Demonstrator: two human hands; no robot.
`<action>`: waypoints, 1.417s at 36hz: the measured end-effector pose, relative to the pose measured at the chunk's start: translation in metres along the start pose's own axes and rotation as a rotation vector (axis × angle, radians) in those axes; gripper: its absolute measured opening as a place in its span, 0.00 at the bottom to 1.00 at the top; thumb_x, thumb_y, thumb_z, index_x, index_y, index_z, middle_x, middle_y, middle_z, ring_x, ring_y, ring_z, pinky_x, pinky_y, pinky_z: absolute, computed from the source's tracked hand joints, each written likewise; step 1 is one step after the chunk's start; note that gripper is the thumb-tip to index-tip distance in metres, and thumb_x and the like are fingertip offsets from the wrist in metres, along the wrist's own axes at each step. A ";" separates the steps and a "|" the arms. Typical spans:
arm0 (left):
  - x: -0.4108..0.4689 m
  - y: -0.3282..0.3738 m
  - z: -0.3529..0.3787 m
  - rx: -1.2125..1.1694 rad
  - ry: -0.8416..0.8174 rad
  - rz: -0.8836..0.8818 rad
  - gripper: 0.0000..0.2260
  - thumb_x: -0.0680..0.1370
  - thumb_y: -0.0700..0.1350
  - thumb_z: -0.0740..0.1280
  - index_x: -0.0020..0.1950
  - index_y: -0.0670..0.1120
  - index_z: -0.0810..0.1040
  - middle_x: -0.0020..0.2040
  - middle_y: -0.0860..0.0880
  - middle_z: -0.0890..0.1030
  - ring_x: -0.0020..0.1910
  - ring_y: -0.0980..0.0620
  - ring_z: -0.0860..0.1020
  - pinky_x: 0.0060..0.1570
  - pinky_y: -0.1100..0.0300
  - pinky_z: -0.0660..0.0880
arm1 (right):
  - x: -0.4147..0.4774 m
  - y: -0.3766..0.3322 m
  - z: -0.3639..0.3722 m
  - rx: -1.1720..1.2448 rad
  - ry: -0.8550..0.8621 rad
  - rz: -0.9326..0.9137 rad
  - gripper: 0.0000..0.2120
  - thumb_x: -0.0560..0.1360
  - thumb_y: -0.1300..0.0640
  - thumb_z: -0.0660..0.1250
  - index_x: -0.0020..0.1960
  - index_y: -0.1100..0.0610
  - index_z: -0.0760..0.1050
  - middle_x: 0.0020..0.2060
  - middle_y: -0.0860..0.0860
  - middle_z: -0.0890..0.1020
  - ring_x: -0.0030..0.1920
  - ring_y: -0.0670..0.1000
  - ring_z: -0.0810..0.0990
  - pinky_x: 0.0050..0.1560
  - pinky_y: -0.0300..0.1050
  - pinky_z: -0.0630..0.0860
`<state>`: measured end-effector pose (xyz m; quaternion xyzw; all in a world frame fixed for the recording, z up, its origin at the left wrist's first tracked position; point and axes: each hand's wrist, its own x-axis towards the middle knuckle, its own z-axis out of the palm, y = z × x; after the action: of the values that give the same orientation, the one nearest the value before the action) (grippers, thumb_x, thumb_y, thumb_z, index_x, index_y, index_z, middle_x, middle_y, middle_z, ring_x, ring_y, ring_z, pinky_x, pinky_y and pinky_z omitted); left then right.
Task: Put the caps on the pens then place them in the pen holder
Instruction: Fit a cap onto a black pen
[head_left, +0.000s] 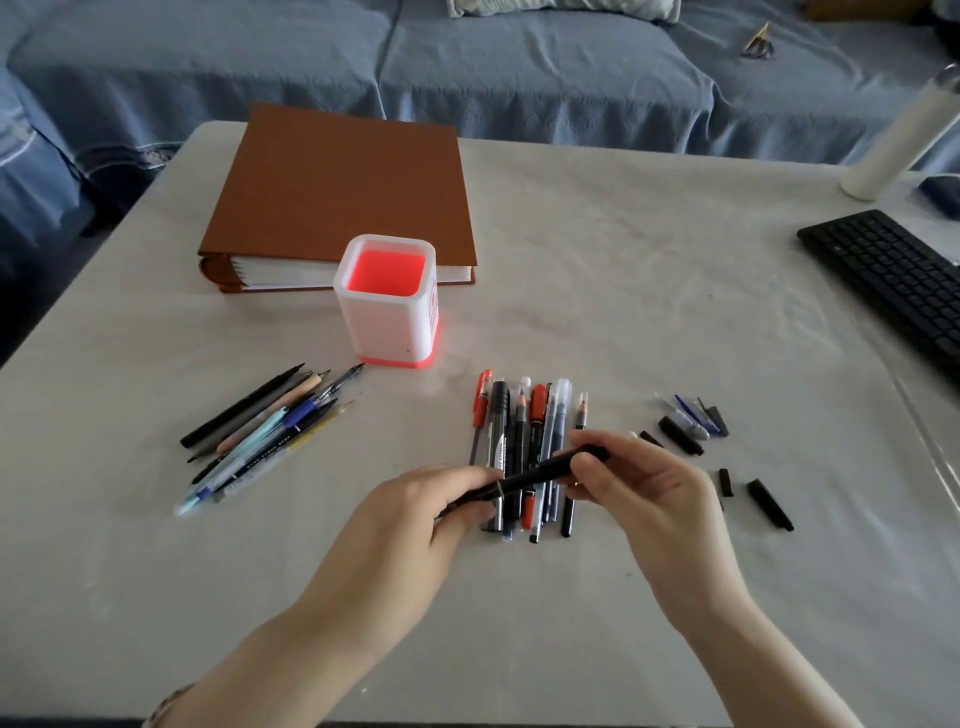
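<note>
A black pen (530, 478) is held level above the table by both hands. My left hand (415, 519) grips its barrel end, and my right hand (639, 483) pinches the cap end. Under them lies a pile of capped pens (524, 415). A second pile of uncapped pens (265, 426) fans out at the left. Loose caps (691, 421) lie scattered at the right, with one black cap (770, 504) nearest me. The white pen holder (387, 306), red inside, stands upright behind the piles with nothing in it.
A brown binder (343, 192) lies behind the holder. A black keyboard (888, 280) sits at the right edge, and a white cylinder (904, 140) stands at the far right. The table (623, 270) has a pale cover; a blue sofa runs behind it.
</note>
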<state>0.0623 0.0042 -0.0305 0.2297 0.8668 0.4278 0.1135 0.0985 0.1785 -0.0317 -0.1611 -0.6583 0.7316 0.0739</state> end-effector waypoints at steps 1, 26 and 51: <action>0.000 -0.001 0.000 0.017 0.008 0.008 0.13 0.73 0.50 0.62 0.55 0.62 0.70 0.47 0.60 0.78 0.44 0.60 0.76 0.44 0.67 0.72 | 0.000 -0.001 -0.001 0.005 -0.015 -0.002 0.10 0.70 0.70 0.66 0.42 0.58 0.81 0.33 0.50 0.85 0.35 0.47 0.83 0.41 0.36 0.80; 0.011 -0.013 0.016 0.149 -0.026 -0.118 0.11 0.76 0.41 0.65 0.54 0.54 0.79 0.47 0.54 0.81 0.47 0.55 0.76 0.47 0.60 0.72 | 0.015 0.022 -0.042 -0.322 0.220 0.012 0.09 0.72 0.66 0.67 0.40 0.52 0.78 0.29 0.40 0.83 0.31 0.40 0.79 0.32 0.28 0.73; 0.009 -0.012 0.014 0.109 -0.026 -0.168 0.10 0.76 0.44 0.65 0.55 0.54 0.78 0.46 0.63 0.78 0.47 0.60 0.77 0.45 0.76 0.67 | 0.068 0.038 -0.096 -1.367 0.179 0.045 0.11 0.75 0.57 0.64 0.57 0.55 0.77 0.53 0.52 0.79 0.58 0.55 0.72 0.48 0.47 0.72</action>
<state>0.0564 0.0126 -0.0484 0.1676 0.9034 0.3660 0.1478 0.0705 0.2858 -0.0867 -0.2448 -0.9598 0.1374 -0.0055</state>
